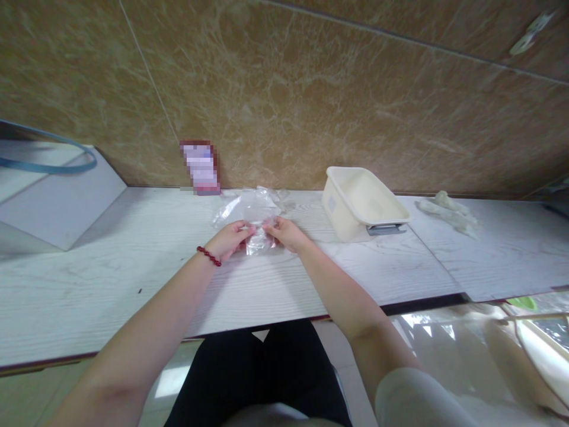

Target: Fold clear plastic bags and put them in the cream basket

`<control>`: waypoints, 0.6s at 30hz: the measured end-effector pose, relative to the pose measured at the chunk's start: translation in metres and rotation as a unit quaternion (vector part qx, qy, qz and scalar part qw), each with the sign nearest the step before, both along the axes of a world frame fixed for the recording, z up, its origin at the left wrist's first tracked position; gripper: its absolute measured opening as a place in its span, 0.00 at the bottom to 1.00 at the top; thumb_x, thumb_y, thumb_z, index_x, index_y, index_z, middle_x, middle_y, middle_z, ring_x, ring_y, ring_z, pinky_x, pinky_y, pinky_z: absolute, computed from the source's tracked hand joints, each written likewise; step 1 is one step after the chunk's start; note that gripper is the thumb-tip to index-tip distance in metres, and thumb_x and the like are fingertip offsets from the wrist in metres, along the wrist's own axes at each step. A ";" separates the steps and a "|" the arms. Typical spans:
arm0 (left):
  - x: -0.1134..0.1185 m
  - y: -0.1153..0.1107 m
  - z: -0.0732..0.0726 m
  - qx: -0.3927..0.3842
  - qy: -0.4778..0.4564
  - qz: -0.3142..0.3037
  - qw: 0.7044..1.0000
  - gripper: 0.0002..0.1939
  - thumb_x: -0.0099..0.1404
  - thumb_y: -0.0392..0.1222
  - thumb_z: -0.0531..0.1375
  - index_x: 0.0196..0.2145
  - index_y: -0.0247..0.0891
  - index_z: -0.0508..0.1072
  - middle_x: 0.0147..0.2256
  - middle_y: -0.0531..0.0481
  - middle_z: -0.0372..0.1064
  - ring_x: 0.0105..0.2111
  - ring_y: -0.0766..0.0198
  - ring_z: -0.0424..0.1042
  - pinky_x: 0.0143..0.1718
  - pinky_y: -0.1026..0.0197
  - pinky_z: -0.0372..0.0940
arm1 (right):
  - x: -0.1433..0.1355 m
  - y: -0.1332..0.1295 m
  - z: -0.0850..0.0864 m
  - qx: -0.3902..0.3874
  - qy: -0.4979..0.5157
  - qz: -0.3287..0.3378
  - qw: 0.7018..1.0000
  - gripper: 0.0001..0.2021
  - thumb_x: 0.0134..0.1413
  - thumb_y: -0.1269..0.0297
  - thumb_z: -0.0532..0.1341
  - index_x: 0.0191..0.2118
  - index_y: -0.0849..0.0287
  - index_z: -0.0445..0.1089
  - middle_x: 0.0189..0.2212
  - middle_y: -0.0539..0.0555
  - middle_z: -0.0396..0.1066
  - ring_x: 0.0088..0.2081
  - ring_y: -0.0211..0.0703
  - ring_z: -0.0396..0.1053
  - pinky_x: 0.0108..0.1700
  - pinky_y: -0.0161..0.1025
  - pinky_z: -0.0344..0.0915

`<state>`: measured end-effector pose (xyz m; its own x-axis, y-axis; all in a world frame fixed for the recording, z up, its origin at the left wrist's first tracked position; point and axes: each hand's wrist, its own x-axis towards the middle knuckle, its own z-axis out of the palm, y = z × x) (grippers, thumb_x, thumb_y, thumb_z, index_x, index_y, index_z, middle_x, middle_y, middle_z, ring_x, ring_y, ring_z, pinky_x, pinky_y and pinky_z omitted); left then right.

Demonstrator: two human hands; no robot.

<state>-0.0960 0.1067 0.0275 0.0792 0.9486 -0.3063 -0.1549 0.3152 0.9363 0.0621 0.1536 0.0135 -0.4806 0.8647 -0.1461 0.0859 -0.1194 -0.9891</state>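
A clear plastic bag (262,242) is held between my two hands, low over the table. My left hand (230,237), with a dark red bead bracelet (208,256) at the wrist, pinches its left side with thumb and fingers. From the other side my right hand (287,232) grips the bag, thumb and fingers closed on it. More crumpled clear plastic (242,204) spreads out just behind my hands; I cannot tell whether it is the same bag or others. Small contents, if any, cannot be made out.
A cream plastic bin (340,207) with a grey handle stands right of my hands. Further right lies crumpled translucent plastic (448,212). A blurred phone-like object (202,169) leans on the brown tiled wall (288,107). A white box (57,201) stands left on the pale wood-grain table (267,296).
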 end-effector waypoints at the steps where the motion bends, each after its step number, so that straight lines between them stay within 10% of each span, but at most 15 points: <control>1: 0.000 0.001 -0.001 0.007 0.000 0.008 1.000 0.18 0.45 0.43 0.65 0.34 0.35 0.69 0.24 0.52 0.68 0.23 0.69 0.67 0.25 0.66 0.64 | 0.000 0.000 0.000 -0.004 0.010 0.001 1.000 0.13 0.42 0.60 0.62 0.34 0.59 0.62 0.19 0.44 0.64 0.17 0.29 0.59 0.17 0.27 0.54; 18: -0.001 -0.003 0.010 0.018 -0.002 0.024 1.000 0.09 0.47 0.33 0.57 0.30 0.37 0.67 0.21 0.57 0.65 0.19 0.71 0.64 0.19 0.70 0.58 | 0.002 -0.004 0.009 -0.069 0.098 0.028 0.992 0.06 0.39 0.75 0.55 0.26 0.60 0.66 0.18 0.44 0.61 0.16 0.28 0.56 0.17 0.26 0.55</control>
